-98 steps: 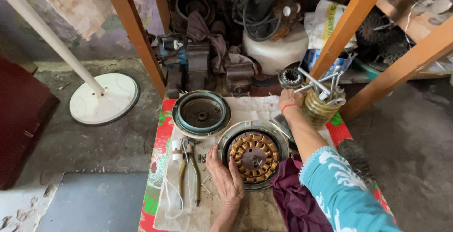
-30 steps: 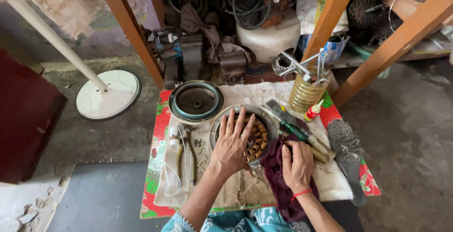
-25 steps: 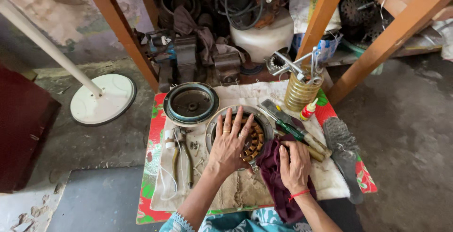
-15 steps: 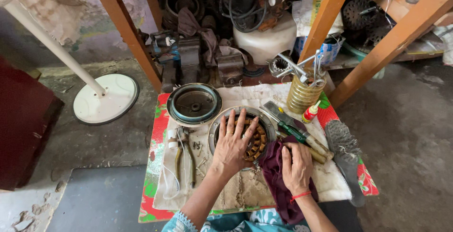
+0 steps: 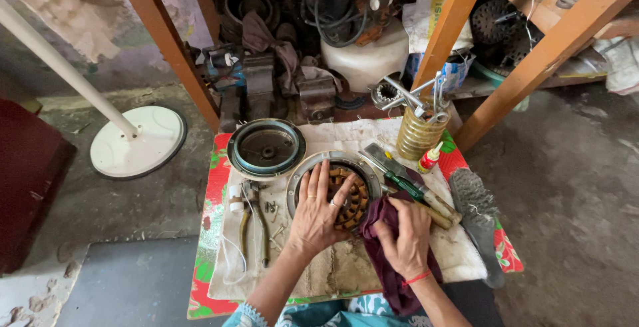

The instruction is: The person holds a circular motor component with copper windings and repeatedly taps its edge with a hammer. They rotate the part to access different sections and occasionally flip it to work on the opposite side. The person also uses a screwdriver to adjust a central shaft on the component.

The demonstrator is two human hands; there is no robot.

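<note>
Setting: a low work table (image 5: 466, 260) spread with a stained pale cloth over a red flowered cover, set on a bare concrete floor before orange wooden shelf legs; old motors and machine parts are heaped behind.

Item 1. Round motor housing with copper-wound stator (image 5: 336, 187), laid flat at the middle of the table. It is covered by the left hand (image 5: 318, 212), which is pressed flat on it, palm down with the fingers spread; nothing is gripped.

Item 2. Dark maroon rag (image 5: 386, 254), bunched just right of the housing and touching its rim. It is clutched by the right hand (image 5: 406, 237), whose fingers are curled into the cloth.

Item 3. Second round cover (image 5: 266, 147), lying apart at the upper left.

Item 4. Pliers (image 5: 251, 217), left of the housing.

Item 5. Tin of tools (image 5: 418, 131), screwdrivers (image 5: 406, 180) and a brush (image 5: 474, 204), to the right.

Step judged in hand: the housing is steadied while the rag is brought to it for wiping. The next move would call for a firm hold by the left hand and the rag worked round the rim and windings without snagging the copper.
</note>
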